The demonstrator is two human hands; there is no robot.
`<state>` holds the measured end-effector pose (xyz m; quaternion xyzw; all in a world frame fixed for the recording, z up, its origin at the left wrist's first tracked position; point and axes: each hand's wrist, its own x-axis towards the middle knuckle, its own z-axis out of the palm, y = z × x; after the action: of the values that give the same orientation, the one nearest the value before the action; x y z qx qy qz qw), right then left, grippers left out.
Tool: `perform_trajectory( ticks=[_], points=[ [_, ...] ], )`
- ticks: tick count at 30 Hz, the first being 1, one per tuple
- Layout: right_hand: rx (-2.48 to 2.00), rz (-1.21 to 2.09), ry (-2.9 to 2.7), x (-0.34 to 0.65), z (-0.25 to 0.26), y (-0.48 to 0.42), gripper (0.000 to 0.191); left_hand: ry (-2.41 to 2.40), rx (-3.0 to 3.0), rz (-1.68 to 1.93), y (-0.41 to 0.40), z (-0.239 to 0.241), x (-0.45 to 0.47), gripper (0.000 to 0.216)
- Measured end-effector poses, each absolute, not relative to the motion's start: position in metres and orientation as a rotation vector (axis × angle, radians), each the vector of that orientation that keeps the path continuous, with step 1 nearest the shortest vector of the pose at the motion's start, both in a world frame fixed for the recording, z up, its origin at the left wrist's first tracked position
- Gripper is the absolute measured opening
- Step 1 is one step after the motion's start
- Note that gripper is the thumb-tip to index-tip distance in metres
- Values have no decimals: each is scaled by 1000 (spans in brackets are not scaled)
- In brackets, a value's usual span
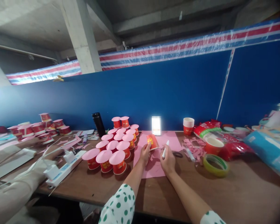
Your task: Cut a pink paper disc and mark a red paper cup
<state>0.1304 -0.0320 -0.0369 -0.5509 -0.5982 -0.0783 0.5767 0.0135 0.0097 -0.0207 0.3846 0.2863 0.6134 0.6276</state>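
My left hand (145, 153) is closed around a red paper cup (153, 141) with yellow print, tilted above a pink paper sheet (151, 169). In my right hand (168, 161) is a white marker pen (165, 150), held upright at a slant beside the cup, a small gap between them. What lies under the fingers on the cup's near side is hidden. To the left stand several upside-down red cups (119, 168) with round pink paper discs (117, 157) on top.
A white power strip (66, 168) lies left, near a co-worker's arms (21, 183). A black bottle (98, 124) stands behind. On the right are stacked cups (188, 126), pink paper scraps (196, 149), a tape roll (216, 165), an open cup (214, 145) and a blue package (269, 152).
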Motion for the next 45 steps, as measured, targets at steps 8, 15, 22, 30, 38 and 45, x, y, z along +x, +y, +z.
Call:
perform_trajectory(
  ticks=[8,15,22,30,38,45],
  points=[
    [-1299,-144,-1382,131,-37,-30,28,694,909,1396,10,-28,11,37],
    [-1302,-138,-1395,131,-35,-33,27,675,932,1394,5,-22,12,34],
    [-1311,-140,-1404,131,-34,-34,26,675,934,1390,7,-25,13,35],
    [-1307,-147,-1408,131,-35,-34,26,652,934,1402,7,-25,13,36],
    [-1302,-160,-1410,131,-35,-34,26,630,902,1410,7,-24,13,34],
    [-1295,-174,-1410,131,-34,-34,26,642,885,1403,7,-22,14,34]
  ],
)
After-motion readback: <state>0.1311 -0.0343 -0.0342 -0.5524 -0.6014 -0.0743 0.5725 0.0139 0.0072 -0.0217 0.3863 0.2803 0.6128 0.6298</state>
